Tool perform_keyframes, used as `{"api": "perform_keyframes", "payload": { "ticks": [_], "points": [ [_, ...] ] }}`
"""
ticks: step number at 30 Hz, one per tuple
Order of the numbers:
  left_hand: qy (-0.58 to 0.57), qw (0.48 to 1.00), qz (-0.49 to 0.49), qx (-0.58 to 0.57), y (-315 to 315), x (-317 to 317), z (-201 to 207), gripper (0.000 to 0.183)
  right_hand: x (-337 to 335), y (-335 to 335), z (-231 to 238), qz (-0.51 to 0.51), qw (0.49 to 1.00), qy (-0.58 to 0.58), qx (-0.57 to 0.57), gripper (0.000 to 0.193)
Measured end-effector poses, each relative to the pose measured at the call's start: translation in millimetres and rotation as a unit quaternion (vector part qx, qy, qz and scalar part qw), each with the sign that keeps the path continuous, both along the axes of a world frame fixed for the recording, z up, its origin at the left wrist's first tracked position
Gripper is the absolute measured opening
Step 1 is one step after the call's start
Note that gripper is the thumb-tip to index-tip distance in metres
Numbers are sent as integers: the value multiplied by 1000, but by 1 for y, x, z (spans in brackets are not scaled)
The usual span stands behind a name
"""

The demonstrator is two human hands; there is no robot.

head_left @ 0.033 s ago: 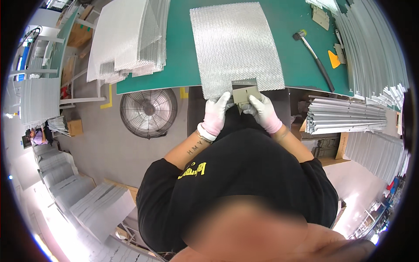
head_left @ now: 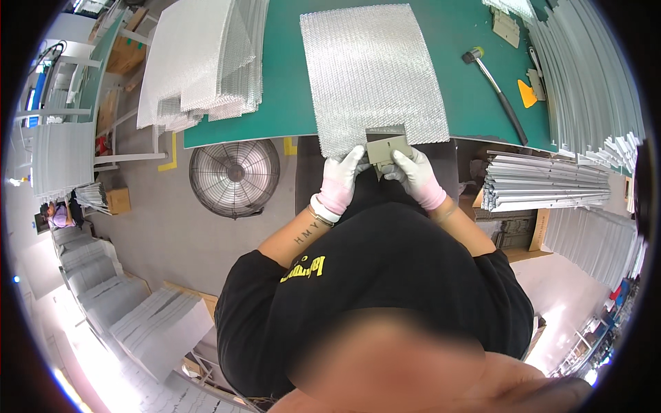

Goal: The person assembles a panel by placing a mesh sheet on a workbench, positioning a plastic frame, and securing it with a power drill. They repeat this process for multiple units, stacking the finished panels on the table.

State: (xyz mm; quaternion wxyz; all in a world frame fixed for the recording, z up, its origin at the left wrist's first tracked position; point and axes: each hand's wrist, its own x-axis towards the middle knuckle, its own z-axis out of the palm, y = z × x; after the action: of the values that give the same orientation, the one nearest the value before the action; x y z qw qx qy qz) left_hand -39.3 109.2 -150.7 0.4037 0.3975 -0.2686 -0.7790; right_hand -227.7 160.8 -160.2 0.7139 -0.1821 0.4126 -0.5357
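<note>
A large silver mesh sheet [head_left: 372, 69] lies on the green table [head_left: 454, 27], its near edge hanging over the table's front. At that edge both my hands, in white and pink gloves, pinch a small flat grey piece [head_left: 385, 146]. My left hand [head_left: 341, 180] grips its left side and my right hand [head_left: 416, 175] grips its right side. The grey piece touches or overlaps the mesh's near edge. My black-sleeved forearms come up from below.
A stack of mesh sheets [head_left: 200, 62] covers the table's left end. A mallet [head_left: 492, 79] and an orange scraper [head_left: 527, 93] lie at the right. A round fan [head_left: 234, 177] stands on the floor. Metal profiles [head_left: 544, 182] are stacked right. A person [head_left: 58, 215] is far left.
</note>
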Motion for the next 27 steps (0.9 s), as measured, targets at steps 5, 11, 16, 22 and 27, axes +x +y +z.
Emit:
{"api": "perform_keyframes", "payload": {
  "ticks": [5, 11, 16, 22, 27],
  "points": [
    [31, 998, 28, 51, 2, 0, 7, 31, 7, 2, 2, -19, 999, -36, -4, 29],
    [-79, 995, 14, -56, 5, 1, -11, 30, 12, 2, 2, -33, 999, 8, -19, 30],
    [-68, 997, -21, -35, 4, 8, -14, 40, 17, -1, 15, -38, 993, 115, -1, 28],
    [-37, 996, -75, 26, -1, -3, 11, 42, 19, -1, 18, -37, 979, 198, -12, 25],
    [-123, 981, -149, -36, -10, -3, -6, 39, 4, -4, -18, -199, 956, 198, 86, 26]
  ]
}}
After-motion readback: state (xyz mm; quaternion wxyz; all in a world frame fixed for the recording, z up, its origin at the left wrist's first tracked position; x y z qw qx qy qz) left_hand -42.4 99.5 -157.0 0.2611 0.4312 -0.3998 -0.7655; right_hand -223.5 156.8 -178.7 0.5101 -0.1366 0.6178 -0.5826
